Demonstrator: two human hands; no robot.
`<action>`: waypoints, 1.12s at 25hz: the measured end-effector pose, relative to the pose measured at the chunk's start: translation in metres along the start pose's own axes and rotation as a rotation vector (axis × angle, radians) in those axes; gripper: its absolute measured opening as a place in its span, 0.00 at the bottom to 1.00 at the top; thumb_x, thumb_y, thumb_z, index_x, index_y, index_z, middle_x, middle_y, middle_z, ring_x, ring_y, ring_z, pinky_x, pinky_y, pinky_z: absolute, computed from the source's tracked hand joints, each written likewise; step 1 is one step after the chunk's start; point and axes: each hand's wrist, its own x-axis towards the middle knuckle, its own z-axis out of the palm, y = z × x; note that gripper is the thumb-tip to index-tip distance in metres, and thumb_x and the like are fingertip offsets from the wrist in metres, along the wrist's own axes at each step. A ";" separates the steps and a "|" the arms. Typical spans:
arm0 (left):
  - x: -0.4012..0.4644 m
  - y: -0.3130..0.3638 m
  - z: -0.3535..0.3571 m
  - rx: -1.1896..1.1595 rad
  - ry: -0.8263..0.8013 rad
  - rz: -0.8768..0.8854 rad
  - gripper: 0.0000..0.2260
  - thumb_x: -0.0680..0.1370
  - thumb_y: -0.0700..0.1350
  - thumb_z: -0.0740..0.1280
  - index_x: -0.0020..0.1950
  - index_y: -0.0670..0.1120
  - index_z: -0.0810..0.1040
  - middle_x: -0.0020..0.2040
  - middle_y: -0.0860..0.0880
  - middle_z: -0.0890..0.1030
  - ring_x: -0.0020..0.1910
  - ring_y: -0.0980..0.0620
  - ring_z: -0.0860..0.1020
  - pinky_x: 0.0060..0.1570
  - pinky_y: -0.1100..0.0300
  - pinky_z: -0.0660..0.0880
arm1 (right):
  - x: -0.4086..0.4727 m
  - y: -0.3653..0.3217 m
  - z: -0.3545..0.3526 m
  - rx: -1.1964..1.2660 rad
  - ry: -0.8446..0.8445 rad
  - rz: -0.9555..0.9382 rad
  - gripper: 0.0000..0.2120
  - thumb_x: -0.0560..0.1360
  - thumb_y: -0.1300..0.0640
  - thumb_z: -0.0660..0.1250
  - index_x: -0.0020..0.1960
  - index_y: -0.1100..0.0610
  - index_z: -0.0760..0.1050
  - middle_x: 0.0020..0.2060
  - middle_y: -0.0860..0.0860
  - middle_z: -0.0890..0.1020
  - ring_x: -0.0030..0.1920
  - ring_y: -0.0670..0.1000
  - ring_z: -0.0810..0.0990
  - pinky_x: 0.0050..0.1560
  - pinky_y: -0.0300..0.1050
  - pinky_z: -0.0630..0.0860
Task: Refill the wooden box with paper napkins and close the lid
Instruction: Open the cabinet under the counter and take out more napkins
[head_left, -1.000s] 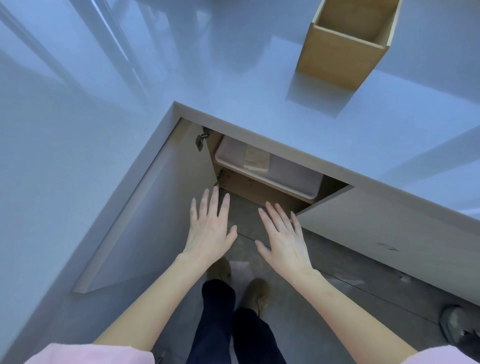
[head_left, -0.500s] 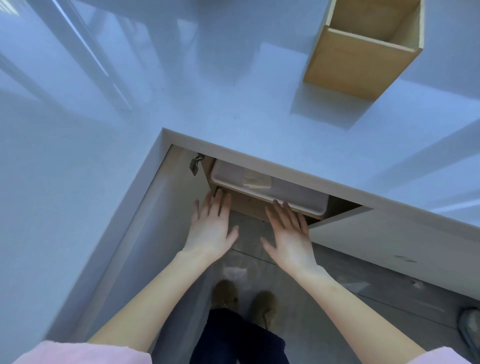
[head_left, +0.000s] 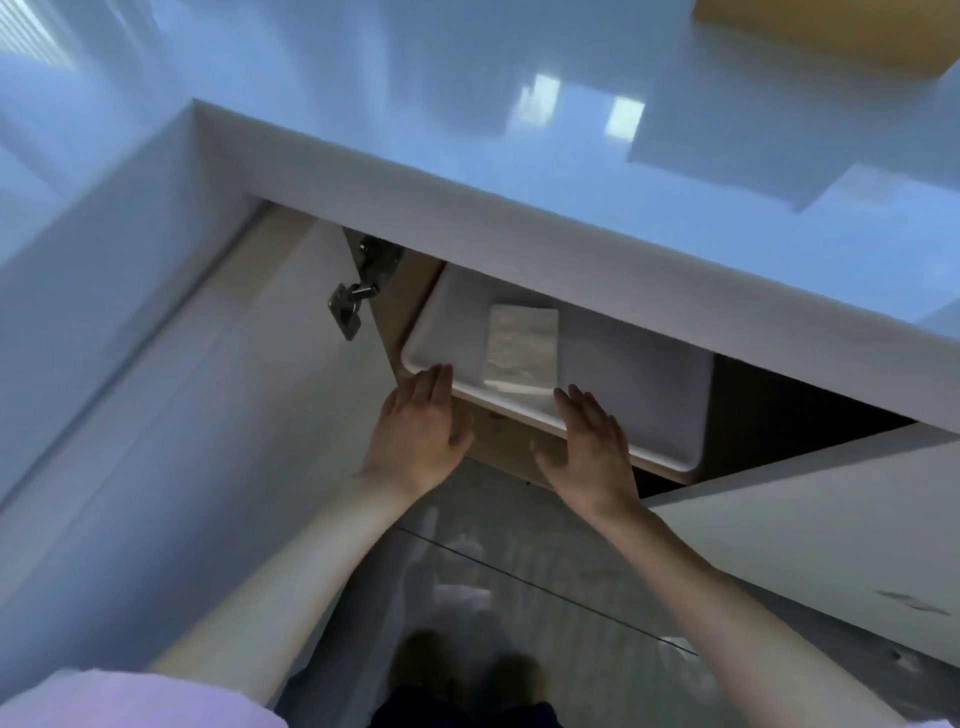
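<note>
A white plastic bin (head_left: 649, 395) sits on a shelf inside the open cabinet under the counter. A wrapped pack of paper napkins (head_left: 522, 343) lies in it. My left hand (head_left: 418, 434) reaches the bin's front left rim, fingers straight and together, holding nothing. My right hand (head_left: 592, 444) is flat at the front rim just below the pack, also holding nothing. Only a bottom strip of the wooden box (head_left: 841, 31) shows on the counter at the top right; its lid is out of view.
The glossy white counter (head_left: 519, 156) overhangs the cabinet. The left cabinet door (head_left: 182, 441) stands swung open with a metal hinge (head_left: 358, 296); the right door (head_left: 810, 525) is also open. My shoes (head_left: 467, 670) stand on the grey floor below.
The view has dropped and moved closer to the cabinet. Both hands have advanced from in front of the shelf up to the bin's front rim. The wooden box has slid almost out of frame.
</note>
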 end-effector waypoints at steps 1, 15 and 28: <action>0.008 -0.001 0.007 0.026 0.016 0.006 0.26 0.78 0.50 0.58 0.72 0.39 0.58 0.71 0.40 0.67 0.69 0.43 0.65 0.69 0.52 0.60 | 0.009 0.003 0.006 0.031 0.016 0.002 0.30 0.77 0.49 0.60 0.74 0.57 0.54 0.75 0.54 0.57 0.75 0.53 0.54 0.75 0.50 0.52; 0.111 0.012 0.050 -0.120 -0.134 -0.209 0.20 0.78 0.55 0.57 0.56 0.39 0.70 0.56 0.40 0.78 0.55 0.41 0.75 0.52 0.52 0.68 | 0.122 0.000 0.007 0.416 -0.203 0.475 0.18 0.75 0.55 0.66 0.60 0.66 0.70 0.35 0.54 0.70 0.39 0.52 0.70 0.39 0.42 0.68; 0.106 0.020 0.046 -0.578 -0.216 -0.337 0.12 0.73 0.47 0.66 0.50 0.40 0.77 0.52 0.41 0.80 0.51 0.45 0.77 0.40 0.61 0.68 | 0.110 0.000 0.016 0.855 -0.024 0.521 0.21 0.71 0.64 0.67 0.62 0.69 0.70 0.58 0.64 0.77 0.57 0.60 0.77 0.59 0.52 0.76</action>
